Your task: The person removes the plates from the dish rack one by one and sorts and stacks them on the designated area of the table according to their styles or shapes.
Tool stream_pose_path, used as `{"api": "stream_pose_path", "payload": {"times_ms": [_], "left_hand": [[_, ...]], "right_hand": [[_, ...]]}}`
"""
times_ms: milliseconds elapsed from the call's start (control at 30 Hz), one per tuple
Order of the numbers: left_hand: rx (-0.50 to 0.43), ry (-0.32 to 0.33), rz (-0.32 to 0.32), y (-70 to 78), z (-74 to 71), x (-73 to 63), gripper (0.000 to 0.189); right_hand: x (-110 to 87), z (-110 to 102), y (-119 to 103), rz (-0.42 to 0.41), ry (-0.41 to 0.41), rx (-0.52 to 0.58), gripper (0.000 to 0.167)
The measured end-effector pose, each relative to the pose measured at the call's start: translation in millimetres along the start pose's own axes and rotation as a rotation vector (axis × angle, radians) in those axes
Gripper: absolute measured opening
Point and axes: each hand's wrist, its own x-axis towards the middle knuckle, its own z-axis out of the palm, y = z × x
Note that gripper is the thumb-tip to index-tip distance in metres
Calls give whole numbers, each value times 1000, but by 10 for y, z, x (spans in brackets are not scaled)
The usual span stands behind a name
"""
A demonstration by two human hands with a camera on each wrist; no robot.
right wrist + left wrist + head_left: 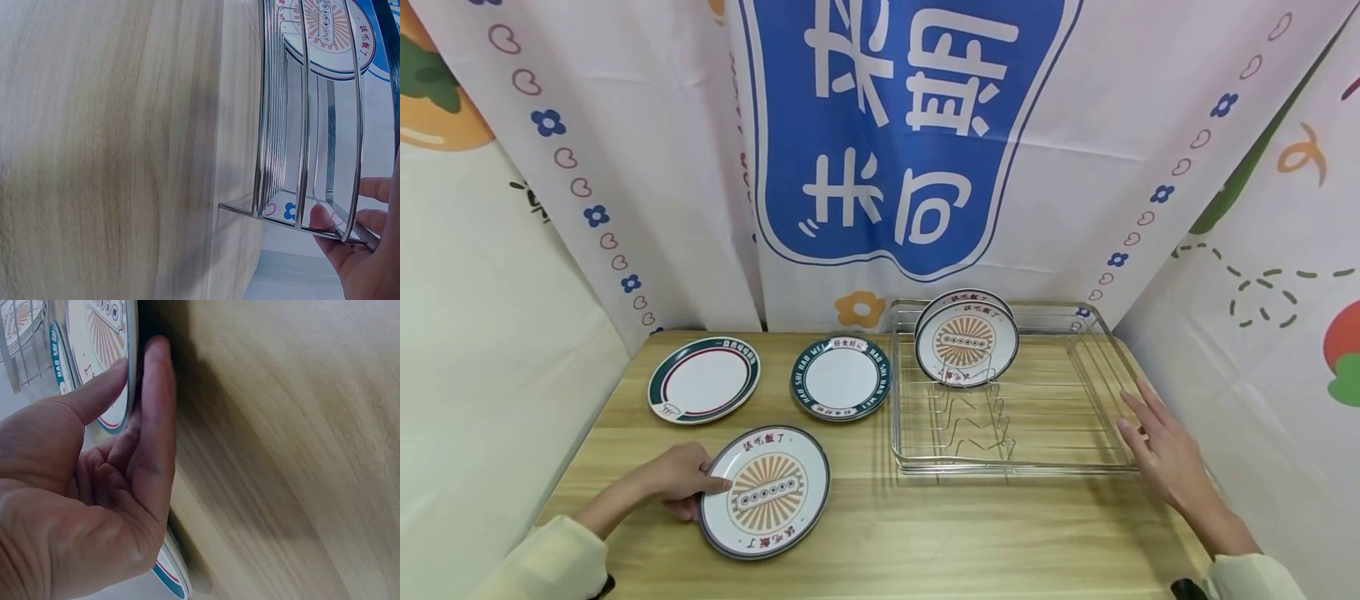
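My left hand (681, 477) pinches the left edge of a white plate (766, 493) with an orange sunburst, thumb on top and fingers beneath the rim. In the left wrist view the thumb (103, 394) lies over that rim. My right hand (1171, 450) touches the front right corner of a metal wire dish rack (1030, 468), its fingers mostly straight. The right wrist view shows the thumb (322, 217) at the corner wires and fingertips by the top wire. Two sunburst plates (967, 343) stand upright at the rack's back left, one mostly hidden behind the other.
A white plate with a green rim and red ring (703, 380) lies at the table's back left. Beside the rack lies a plate with a lettered dark green rim (840, 377). A printed cloth (685, 167) hangs behind the wooden table (925, 533) and along both sides.
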Motion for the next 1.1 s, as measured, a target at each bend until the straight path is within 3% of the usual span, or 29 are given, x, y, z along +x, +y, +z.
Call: {"api": "stream_pose_path", "payload": {"times_ms": [133, 400, 600, 733, 900, 1100], "left_hand": [[31, -4, 0, -15, 22, -15, 33], [150, 86, 20, -11, -34, -5, 44], [235, 144, 39, 62, -104, -29, 39], [321, 216, 38, 139, -145, -43, 41], [372, 312, 107, 405, -250, -19, 39], [365, 360, 165, 907, -432, 163, 32]], "right_hand": [[14, -9, -6, -13, 3, 1, 45], [34, -19, -3, -15, 12, -2, 45], [22, -13, -1, -19, 17, 6, 44], [9, 1, 2, -20, 16, 8, 44], [0, 11, 6, -16, 12, 8, 44], [-4, 15, 10, -9, 11, 11, 44]]}}
